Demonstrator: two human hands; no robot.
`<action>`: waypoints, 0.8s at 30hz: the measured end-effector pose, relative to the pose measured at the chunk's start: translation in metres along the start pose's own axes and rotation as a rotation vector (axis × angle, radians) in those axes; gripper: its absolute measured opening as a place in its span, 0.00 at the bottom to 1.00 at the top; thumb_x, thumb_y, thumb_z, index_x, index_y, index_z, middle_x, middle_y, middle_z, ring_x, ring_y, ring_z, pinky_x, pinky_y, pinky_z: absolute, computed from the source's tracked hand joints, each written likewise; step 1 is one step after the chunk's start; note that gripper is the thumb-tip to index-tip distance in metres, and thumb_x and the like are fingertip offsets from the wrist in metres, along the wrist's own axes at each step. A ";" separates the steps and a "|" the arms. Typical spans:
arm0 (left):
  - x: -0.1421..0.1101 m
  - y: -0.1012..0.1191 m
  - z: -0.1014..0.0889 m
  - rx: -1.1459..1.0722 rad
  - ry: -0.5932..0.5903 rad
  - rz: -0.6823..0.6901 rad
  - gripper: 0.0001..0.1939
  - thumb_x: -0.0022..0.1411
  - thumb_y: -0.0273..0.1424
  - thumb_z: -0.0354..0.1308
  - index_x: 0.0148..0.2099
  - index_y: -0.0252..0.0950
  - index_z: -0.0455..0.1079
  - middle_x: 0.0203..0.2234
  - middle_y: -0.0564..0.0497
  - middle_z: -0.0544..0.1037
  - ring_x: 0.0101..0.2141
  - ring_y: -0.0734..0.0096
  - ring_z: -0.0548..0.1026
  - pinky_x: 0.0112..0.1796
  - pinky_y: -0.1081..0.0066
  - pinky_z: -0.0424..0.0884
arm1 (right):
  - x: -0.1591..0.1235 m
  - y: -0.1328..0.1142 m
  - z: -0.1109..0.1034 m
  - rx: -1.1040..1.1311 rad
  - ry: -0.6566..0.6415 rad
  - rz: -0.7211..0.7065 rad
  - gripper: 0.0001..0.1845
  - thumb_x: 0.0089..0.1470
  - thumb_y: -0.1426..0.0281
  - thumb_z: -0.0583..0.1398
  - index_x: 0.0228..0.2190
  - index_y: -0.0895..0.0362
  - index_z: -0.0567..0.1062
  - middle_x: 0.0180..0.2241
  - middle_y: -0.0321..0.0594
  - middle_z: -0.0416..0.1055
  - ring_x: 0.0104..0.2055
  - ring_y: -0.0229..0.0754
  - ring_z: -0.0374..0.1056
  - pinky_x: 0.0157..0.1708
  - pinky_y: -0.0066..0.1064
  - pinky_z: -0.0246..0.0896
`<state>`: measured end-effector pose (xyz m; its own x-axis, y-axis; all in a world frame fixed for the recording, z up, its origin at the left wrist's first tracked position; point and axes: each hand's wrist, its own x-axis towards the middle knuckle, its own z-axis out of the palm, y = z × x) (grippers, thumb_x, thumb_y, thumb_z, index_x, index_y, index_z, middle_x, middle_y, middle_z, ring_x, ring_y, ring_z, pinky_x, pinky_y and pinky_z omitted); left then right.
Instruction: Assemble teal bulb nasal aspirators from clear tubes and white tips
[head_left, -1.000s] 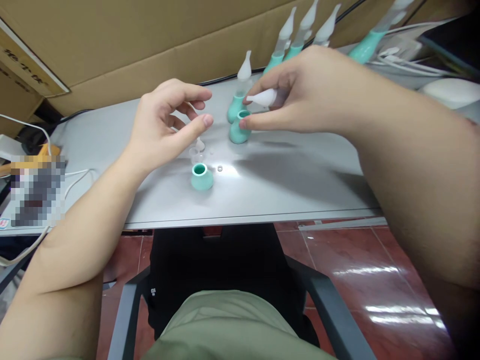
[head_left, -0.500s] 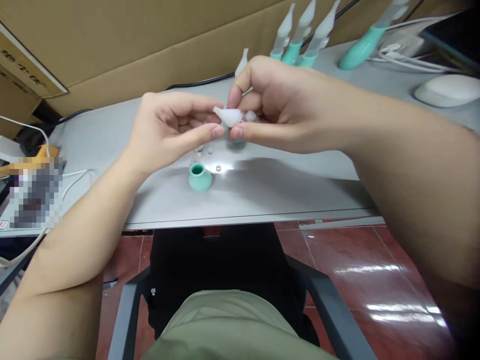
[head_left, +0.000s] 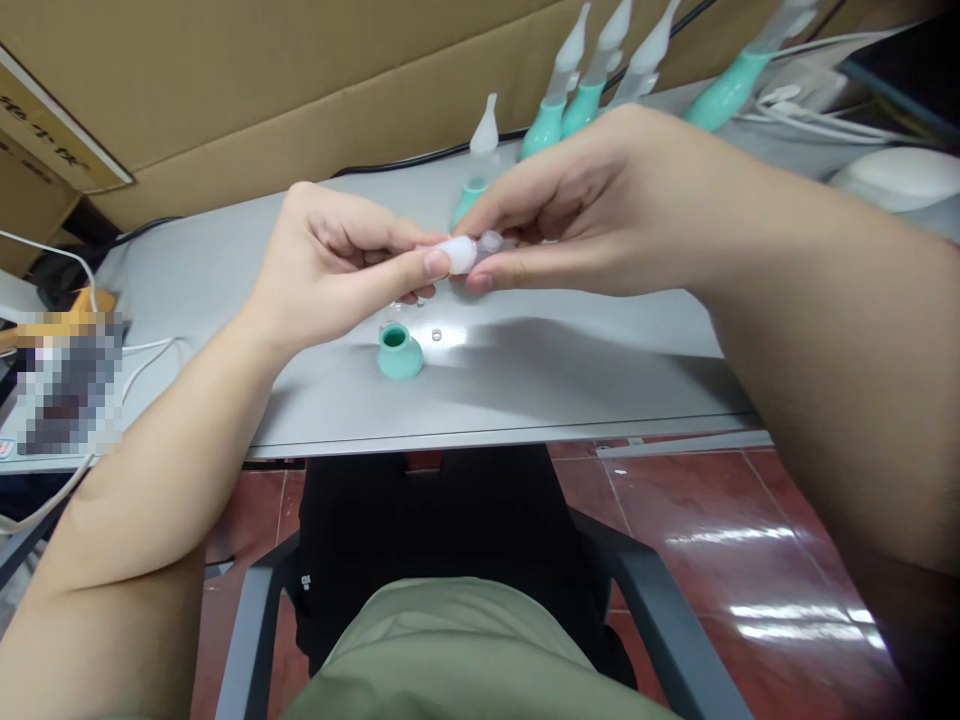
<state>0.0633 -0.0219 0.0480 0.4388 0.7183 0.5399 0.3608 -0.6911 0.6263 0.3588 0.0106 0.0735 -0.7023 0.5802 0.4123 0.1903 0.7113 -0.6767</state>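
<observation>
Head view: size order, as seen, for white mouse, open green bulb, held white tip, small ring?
1. White mouse, even partly cut off
2. Open green bulb and held white tip: unsure, since the left hand covers part of the tip
3. Small ring

Brt glare on tbl [head_left: 330,410] & flr [head_left: 705,500], soft shadow ctr-R, R corners dk.
</observation>
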 end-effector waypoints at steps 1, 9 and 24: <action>0.000 0.001 0.001 -0.009 -0.013 -0.008 0.36 0.76 0.74 0.77 0.52 0.45 0.95 0.37 0.49 0.94 0.35 0.55 0.94 0.36 0.53 0.95 | 0.000 0.001 -0.003 0.009 -0.018 0.016 0.12 0.70 0.74 0.84 0.47 0.43 1.00 0.34 0.27 0.88 0.34 0.35 0.81 0.33 0.25 0.76; 0.003 -0.003 -0.014 -0.077 -0.026 0.152 0.20 0.83 0.58 0.80 0.54 0.49 0.96 0.41 0.50 0.96 0.34 0.61 0.88 0.35 0.54 0.90 | -0.004 0.004 -0.022 0.127 0.025 0.027 0.06 0.66 0.64 0.86 0.43 0.45 0.99 0.37 0.34 0.91 0.35 0.39 0.83 0.32 0.28 0.80; 0.016 0.049 0.007 0.368 -0.504 0.118 0.11 0.75 0.30 0.71 0.45 0.51 0.94 0.37 0.56 0.95 0.43 0.50 0.90 0.54 0.47 0.81 | 0.007 0.017 0.006 0.159 0.240 0.065 0.10 0.65 0.78 0.79 0.40 0.49 0.94 0.34 0.34 0.88 0.33 0.42 0.83 0.32 0.34 0.77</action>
<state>0.0935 -0.0449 0.0829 0.7942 0.5717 0.2060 0.5062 -0.8100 0.2961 0.3526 0.0242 0.0612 -0.5063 0.7131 0.4849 0.1059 0.6094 -0.7858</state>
